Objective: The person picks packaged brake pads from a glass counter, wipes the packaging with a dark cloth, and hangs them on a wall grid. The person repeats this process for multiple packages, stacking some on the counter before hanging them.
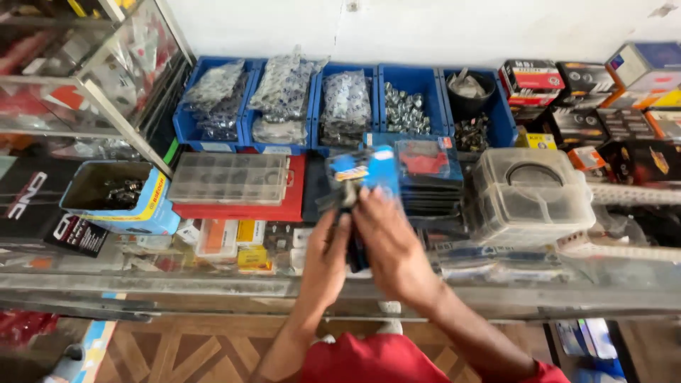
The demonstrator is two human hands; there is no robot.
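At the centre of the frame, the left hand (328, 257) and the right hand (386, 241) are both closed around a stack of flat blue carded packets (362, 177), held upright just above the glass counter surface (213, 287). Directly behind lies a pile of similar dark packets (425, 177). A clear plastic lidded box (532, 195) sits to the right, and blue plastic bins (418, 99) of small metal parts line the upper middle.

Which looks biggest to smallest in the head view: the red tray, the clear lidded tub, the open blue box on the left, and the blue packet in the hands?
1. red tray
2. clear lidded tub
3. open blue box, close to the tub, so that order is unsure
4. blue packet, held up nearer the camera, so it may really be smaller than it looks
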